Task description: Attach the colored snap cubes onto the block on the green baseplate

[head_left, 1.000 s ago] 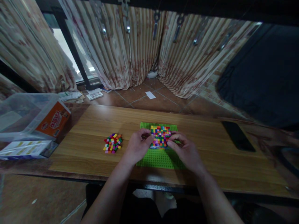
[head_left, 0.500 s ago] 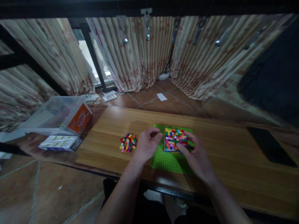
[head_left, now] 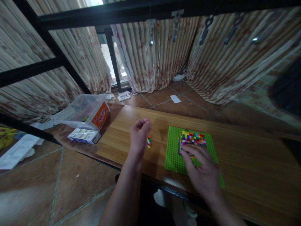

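Note:
A green studded baseplate (head_left: 172, 153) lies on the wooden table (head_left: 246, 163). On it stands a square block of many small coloured bricks (head_left: 193, 138). My right hand (head_left: 202, 171) rests on the near edge of that block, fingers bent over it. My left hand (head_left: 139, 135) hovers above the pile of loose coloured bricks (head_left: 148, 142), hiding most of it. Its fingers are curled in a loose pinch, and I cannot see anything between them.
A clear plastic tub (head_left: 81, 110) with an orange carton (head_left: 101, 115) and a white box (head_left: 84, 135) sit on a surface left of the table. Papers lie on the tiled floor by the striped curtains (head_left: 150, 59). A black frame bar crosses the top.
My left hand has left the brick block and moved left over the loose pile. My right hand stays on the block. The view has swung to the left.

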`<action>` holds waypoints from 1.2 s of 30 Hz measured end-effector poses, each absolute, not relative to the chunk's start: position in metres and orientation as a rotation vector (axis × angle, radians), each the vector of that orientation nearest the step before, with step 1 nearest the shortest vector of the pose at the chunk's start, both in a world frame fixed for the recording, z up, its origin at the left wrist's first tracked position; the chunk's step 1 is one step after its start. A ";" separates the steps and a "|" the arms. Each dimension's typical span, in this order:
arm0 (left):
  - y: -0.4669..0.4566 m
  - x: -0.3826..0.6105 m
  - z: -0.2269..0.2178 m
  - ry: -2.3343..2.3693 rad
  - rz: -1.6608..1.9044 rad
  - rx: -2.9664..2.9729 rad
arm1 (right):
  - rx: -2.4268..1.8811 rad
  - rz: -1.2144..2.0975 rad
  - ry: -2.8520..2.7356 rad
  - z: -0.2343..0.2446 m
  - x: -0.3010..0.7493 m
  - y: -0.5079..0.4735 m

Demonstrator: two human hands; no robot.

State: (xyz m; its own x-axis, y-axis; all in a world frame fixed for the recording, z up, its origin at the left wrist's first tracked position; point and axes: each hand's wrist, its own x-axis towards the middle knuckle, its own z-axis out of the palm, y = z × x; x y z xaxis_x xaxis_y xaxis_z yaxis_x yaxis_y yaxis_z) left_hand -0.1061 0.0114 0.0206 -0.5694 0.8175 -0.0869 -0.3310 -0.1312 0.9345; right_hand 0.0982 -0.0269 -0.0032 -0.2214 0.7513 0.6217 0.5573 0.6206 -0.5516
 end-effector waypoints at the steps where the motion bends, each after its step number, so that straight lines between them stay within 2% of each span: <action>1: 0.010 -0.107 0.022 1.297 1.814 0.562 | -1.001 0.308 -1.964 -0.005 0.088 -0.029; 8: 0.006 -0.110 0.027 1.259 1.825 0.483 | -1.069 0.494 -2.146 -0.028 0.030 -0.029; 23: 0.001 -0.113 0.033 1.274 1.764 0.491 | -1.245 0.462 -2.197 -0.040 -0.003 -0.017; 30: 0.002 -0.113 0.033 1.243 1.715 0.492 | -1.108 0.758 -1.918 -0.023 0.015 -0.024; 36: 0.004 -0.104 0.029 1.273 1.637 0.550 | -0.977 0.753 -1.796 -0.001 0.047 -0.034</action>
